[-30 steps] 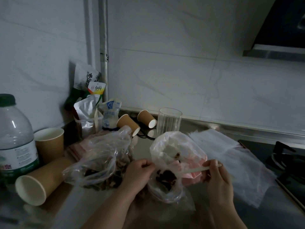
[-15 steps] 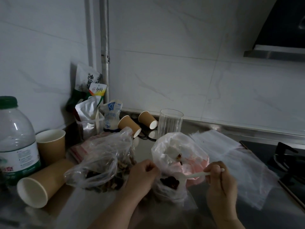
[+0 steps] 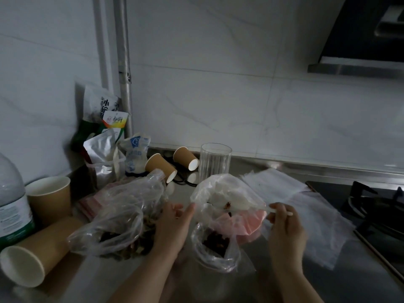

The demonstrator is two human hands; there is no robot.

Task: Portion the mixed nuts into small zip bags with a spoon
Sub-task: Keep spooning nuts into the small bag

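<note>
Dim kitchen corner, steel worktop [image 3: 218, 287] under a marble-look wall

Right hand [image 3: 286, 228] pinching a white spoon [image 3: 269, 209] by its handle, fingers curled round it, handle end poking out past the knuckles; bowl end reaching left into the mouth of a bag; whether loaded cannot be told

Left hand [image 3: 172, 226] between the two bags, thumb and fingers stretched toward the rim of the white bag [image 3: 220, 193], touching or just short of it; cannot tell whether pinching plastic

White bag standing open at centre, a nut or two visible inside near the spoon tip; pink zip bags [image 3: 247, 224] showing through below it

Small bag [image 3: 215, 246] just in front, near the wrists, upright and open, dark nuts [image 3: 216, 242] heaped in the bottom

Big clear bag [image 3: 118, 217] of mixed nuts slumped left of the left hand, more pink zip bags tucked behind it

Far left: water bottle [image 3: 12, 206], one paper cup [image 3: 49, 197] upright, another cup [image 3: 32, 254] on its side with mouth toward the camera

At the back: snack packets [image 3: 105, 136] leaning in the corner, two more cups lying down, a ribbed glass [image 3: 215, 160] upright

Right: sheet of clear plastic [image 3: 306, 215] spread flat, stove [image 3: 378, 206] beyond it, hood [image 3: 367, 33] above
</note>
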